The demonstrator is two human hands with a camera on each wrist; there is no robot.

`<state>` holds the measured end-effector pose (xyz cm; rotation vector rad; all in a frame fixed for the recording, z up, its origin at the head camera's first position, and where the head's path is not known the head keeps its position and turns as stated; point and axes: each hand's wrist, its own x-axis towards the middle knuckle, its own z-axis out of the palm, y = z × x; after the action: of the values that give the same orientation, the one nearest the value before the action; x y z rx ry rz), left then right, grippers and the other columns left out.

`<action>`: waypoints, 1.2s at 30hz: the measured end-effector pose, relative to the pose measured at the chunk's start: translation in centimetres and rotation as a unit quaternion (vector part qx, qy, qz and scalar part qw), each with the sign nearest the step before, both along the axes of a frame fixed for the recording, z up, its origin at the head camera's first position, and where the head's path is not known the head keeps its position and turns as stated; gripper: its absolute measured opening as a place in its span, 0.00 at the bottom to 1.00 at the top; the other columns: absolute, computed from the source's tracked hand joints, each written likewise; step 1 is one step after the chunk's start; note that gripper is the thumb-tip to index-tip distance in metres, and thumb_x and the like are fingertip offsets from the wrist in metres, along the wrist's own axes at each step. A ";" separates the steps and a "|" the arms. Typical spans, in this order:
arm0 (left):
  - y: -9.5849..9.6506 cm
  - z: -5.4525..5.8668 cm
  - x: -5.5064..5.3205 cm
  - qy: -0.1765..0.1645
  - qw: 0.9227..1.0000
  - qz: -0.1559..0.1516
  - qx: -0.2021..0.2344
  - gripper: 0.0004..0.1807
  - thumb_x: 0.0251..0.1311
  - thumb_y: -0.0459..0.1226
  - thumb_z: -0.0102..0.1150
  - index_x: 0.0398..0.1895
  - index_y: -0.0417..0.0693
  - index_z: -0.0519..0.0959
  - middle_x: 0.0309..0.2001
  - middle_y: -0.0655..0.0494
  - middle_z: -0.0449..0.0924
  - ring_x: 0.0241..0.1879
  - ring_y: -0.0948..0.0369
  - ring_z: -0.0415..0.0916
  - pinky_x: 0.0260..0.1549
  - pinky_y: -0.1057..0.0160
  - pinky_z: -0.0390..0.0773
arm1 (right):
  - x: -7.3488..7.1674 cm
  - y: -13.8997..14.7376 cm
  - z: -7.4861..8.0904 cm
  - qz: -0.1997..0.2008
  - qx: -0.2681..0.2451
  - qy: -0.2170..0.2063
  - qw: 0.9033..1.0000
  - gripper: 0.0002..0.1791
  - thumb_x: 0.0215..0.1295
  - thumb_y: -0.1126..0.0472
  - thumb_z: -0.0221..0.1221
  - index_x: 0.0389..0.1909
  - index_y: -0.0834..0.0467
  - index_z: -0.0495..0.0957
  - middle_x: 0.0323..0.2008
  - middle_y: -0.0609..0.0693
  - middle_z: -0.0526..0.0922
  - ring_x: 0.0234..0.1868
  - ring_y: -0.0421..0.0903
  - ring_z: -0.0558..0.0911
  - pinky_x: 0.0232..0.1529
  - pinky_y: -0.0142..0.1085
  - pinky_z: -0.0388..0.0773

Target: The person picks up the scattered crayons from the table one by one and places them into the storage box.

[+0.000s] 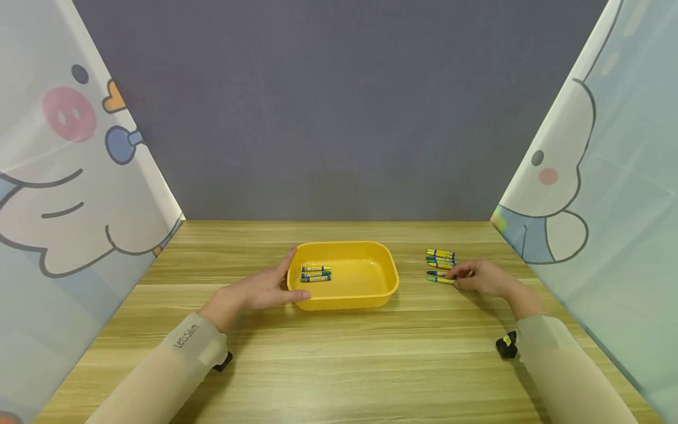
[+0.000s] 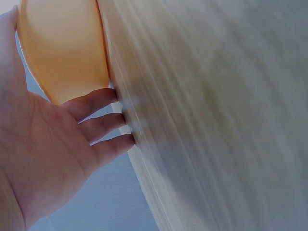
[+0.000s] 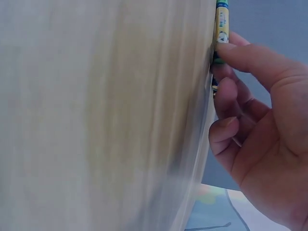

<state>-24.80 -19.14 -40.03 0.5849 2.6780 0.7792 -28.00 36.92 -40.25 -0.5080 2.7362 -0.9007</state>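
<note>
A yellow plastic tray [image 1: 344, 302] stands mid-table with three crayons [image 1: 316, 278] lying side by side in its left part. My left hand [image 1: 267, 288] rests spread against the tray's left end, thumb over the near rim; in the left wrist view its other fingers [image 2: 96, 103] reach down to the tabletop. Right of the tray, my right hand [image 1: 479, 278] pinches the right end of a light green crayon [image 1: 439, 280] between thumb and fingers. A dark blue crayon [image 1: 436, 273] lies just behind it. The right wrist view shows the thumb [image 3: 245, 55] against the green crayon's wrapper [image 3: 222, 24].
Several more crayons [image 1: 441, 253] lie in a row behind the pinched one. The wood-grain table [image 1: 339, 365] ends at a dark grey panel [image 1: 339, 112]. Cartoon-printed cloths [image 1: 625, 194] flank both sides. A black device [image 1: 507, 346] sits under the right wrist.
</note>
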 end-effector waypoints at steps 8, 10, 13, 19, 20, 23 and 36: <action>0.0 0.1 0.1 -0.004 1.000 -0.001 0.004 0.71 0.66 0.74 0.62 0.91 0.63 0.24 0.86 0.31 0.55 0.82 0.38 0.63 0.81 0.35 0.63 | 0.3 -1.2 0.8 -0.010 0.002 0.018 1.000 0.14 0.80 0.57 0.64 0.59 0.55 0.89 0.47 0.51 0.89 0.35 0.40 0.77 0.37 0.34 0.79; 0.0 0.0 0.1 -0.004 1.000 0.000 0.004 0.71 0.66 0.74 0.62 0.91 0.63 0.24 0.86 0.31 0.56 0.82 0.38 0.64 0.81 0.35 0.63 | 0.3 -1.9 1.1 -0.007 -0.002 0.028 1.000 0.14 0.80 0.57 0.64 0.60 0.55 0.89 0.47 0.51 0.88 0.35 0.41 0.77 0.36 0.34 0.78; 0.0 0.0 0.1 -0.004 1.000 0.001 0.003 0.71 0.66 0.74 0.62 0.91 0.64 0.24 0.85 0.31 0.58 0.81 0.38 0.65 0.80 0.35 0.64 | 0.2 -3.0 1.9 -0.005 -0.016 0.034 0.999 0.15 0.81 0.56 0.64 0.61 0.56 0.88 0.46 0.52 0.88 0.33 0.40 0.76 0.34 0.34 0.78; 0.0 0.1 0.0 -0.007 1.000 0.004 0.005 0.71 0.65 0.74 0.62 0.91 0.63 0.24 0.85 0.31 0.58 0.82 0.39 0.64 0.81 0.35 0.63 | -0.1 -5.5 3.3 0.003 -0.029 0.045 0.999 0.15 0.81 0.54 0.65 0.61 0.53 0.88 0.48 0.52 0.87 0.31 0.42 0.73 0.32 0.34 0.75; 0.0 0.2 0.0 -0.007 1.000 0.004 0.004 0.71 0.65 0.75 0.62 0.91 0.62 0.24 0.85 0.31 0.58 0.82 0.38 0.65 0.80 0.35 0.64 | -0.2 -6.0 3.5 0.008 -0.031 0.046 0.998 0.15 0.81 0.53 0.65 0.61 0.53 0.88 0.49 0.52 0.86 0.31 0.42 0.73 0.32 0.35 0.75; 0.0 0.3 0.0 -0.004 1.000 0.002 -0.001 0.71 0.65 0.75 0.62 0.91 0.61 0.25 0.85 0.31 0.59 0.81 0.39 0.66 0.80 0.35 0.65 | -0.5 -7.5 4.2 0.015 -0.036 0.051 0.998 0.15 0.81 0.52 0.65 0.61 0.52 0.88 0.50 0.52 0.86 0.30 0.43 0.74 0.31 0.35 0.76; -0.1 0.1 -0.2 0.004 1.000 -0.005 -0.010 0.70 0.66 0.75 0.61 0.91 0.64 0.23 0.85 0.32 0.58 0.81 0.39 0.66 0.80 0.36 0.65 | -1.7 -15.3 5.1 0.063 -0.065 0.039 0.995 0.13 0.81 0.56 0.65 0.60 0.49 0.89 0.51 0.51 0.86 0.32 0.44 0.75 0.34 0.35 0.78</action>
<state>-25.03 -19.22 -39.97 0.5981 2.6848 0.7482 -29.67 21.66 -35.16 -0.7473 2.6895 -1.0508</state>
